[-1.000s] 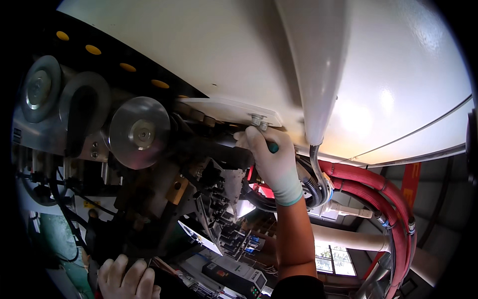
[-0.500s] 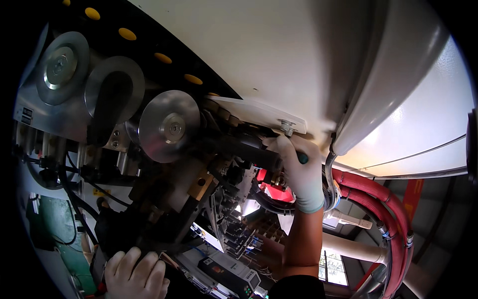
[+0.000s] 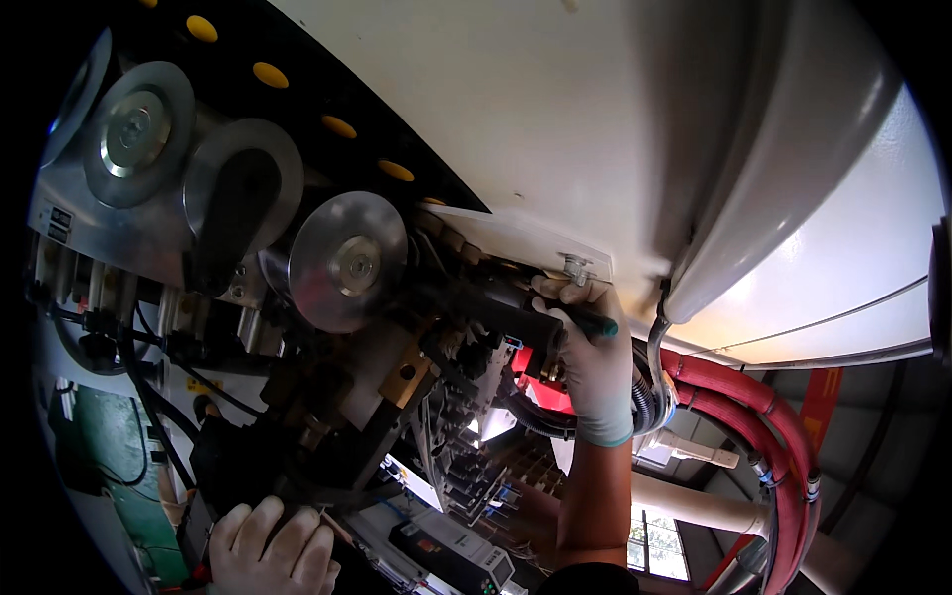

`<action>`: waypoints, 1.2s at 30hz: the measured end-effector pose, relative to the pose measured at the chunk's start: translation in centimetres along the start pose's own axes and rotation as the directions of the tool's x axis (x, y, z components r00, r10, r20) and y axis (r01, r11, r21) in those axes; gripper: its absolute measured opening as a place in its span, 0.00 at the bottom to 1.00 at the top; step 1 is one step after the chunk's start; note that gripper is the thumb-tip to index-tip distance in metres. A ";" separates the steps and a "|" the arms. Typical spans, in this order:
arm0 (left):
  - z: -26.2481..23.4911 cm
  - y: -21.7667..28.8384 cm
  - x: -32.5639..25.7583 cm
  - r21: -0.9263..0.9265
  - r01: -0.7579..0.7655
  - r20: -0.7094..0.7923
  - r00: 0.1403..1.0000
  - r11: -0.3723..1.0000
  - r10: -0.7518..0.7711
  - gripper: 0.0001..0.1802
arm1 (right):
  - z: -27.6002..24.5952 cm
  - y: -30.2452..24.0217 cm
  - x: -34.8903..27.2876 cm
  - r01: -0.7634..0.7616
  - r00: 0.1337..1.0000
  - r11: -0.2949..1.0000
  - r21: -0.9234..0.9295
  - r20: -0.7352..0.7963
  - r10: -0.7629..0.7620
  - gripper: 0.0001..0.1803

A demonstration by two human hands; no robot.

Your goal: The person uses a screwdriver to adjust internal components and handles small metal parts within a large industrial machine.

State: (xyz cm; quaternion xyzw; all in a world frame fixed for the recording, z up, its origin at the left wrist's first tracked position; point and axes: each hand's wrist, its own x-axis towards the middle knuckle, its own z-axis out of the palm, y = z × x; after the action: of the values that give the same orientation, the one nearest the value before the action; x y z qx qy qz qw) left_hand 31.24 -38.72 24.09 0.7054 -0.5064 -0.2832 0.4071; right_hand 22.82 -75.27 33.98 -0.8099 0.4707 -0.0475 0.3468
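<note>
My right hand [image 3: 598,382], in a pale glove with a teal cuff, reaches up under a cream-coloured panel [image 3: 585,119]. It is closed around a slim dark tool with a green end [image 3: 598,324]; the tool's far tip is lost among dark parts. Just above the fingers a silver bolt [image 3: 574,266] sticks out of a flat plate [image 3: 516,236]. At the bottom edge is my left hand [image 3: 270,548], gloved too, its fingers curled over something dark that I cannot make out. A bit of red shows beside it.
Several shiny metal discs [image 3: 349,262] are mounted at the left. Dark machine parts and a brass-coloured block [image 3: 408,370] fill the middle. Thick red hoses [image 3: 754,397] curve down at the right. A grey control box [image 3: 451,550] stands below, and a green floor [image 3: 109,436] shows lower left.
My right hand has dropped slightly from the bolt and turned, so more of the green-ended tool shows. My left hand stays in place. The view has shifted a little.
</note>
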 end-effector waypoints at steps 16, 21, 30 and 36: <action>0.0 -0.3 -0.1 0.017 -0.023 -0.003 1.000 1.000 0.023 0.20 | 1.3 0.4 0.8 0.226 0.945 0.712 -0.665 -0.026 -0.325 0.10; -0.3 -0.3 -0.1 0.001 -0.017 -0.001 1.000 1.000 0.017 0.20 | 1.6 -0.8 0.4 0.231 0.934 0.655 -0.719 -0.023 -0.356 0.08; 0.0 -0.3 0.0 -0.004 -0.018 0.007 1.000 1.000 0.018 0.21 | 0.9 -1.5 0.1 0.221 0.929 0.665 -0.713 -0.054 -0.366 0.08; 1.1 -0.5 -0.2 0.012 -0.042 -0.106 0.993 0.999 0.043 0.16 | 1.0 -1.7 -0.3 0.135 0.951 0.728 -0.673 -0.118 -0.286 0.09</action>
State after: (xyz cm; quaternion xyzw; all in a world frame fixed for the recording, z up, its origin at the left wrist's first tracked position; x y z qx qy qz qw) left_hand 30.49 -38.78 23.07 0.7105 -0.5004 -0.2338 0.4359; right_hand 24.30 -74.02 34.34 -0.9180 0.3961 -0.0052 -0.0201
